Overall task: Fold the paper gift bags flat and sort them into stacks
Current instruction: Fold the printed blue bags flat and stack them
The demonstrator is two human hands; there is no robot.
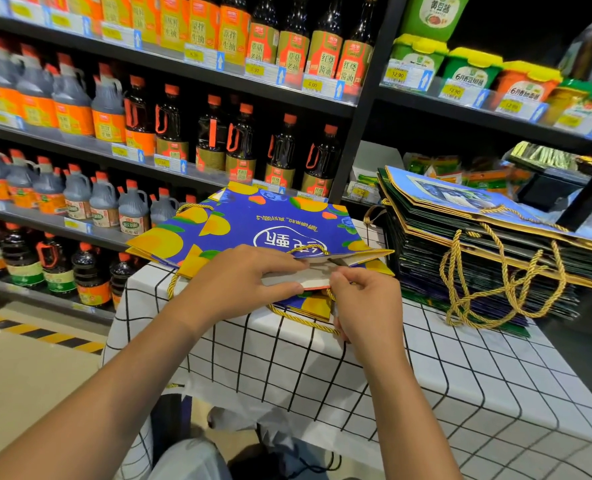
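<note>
On the grid-checked tablecloth, at its far-left corner, a blue paper gift bag printed with yellow-orange fruit, green leaves and white lettering that reads upside down from the wearer's side, lying nearly flat with its mouth toward the wearer. Beneath it, at least 1 more bag of the same print, fanned out to the left. Gold twisted rope handles looping out at the near edge and drooping onto the cloth. At the bag's mouth, the pale inner lining and a white flap showing. Left hand laid over the mouth edge, fingers extended along the white flap, thumb underneath, gripping the edge. Right hand just beside it, fingers curled, thumb and forefinger pinching the same flap at its right end. To the right on the cloth, well apart from the blue bag, a tall stack of flattened bags, dark-edged, topped by a light blue one, with gold cords hanging down the front. Behind the cloth, store shelves of soy sauce bottles. Lower layers under the blue bag hidden by both hands; count of bags there hard to tell. Stack's right side cut off by the frame.
</note>
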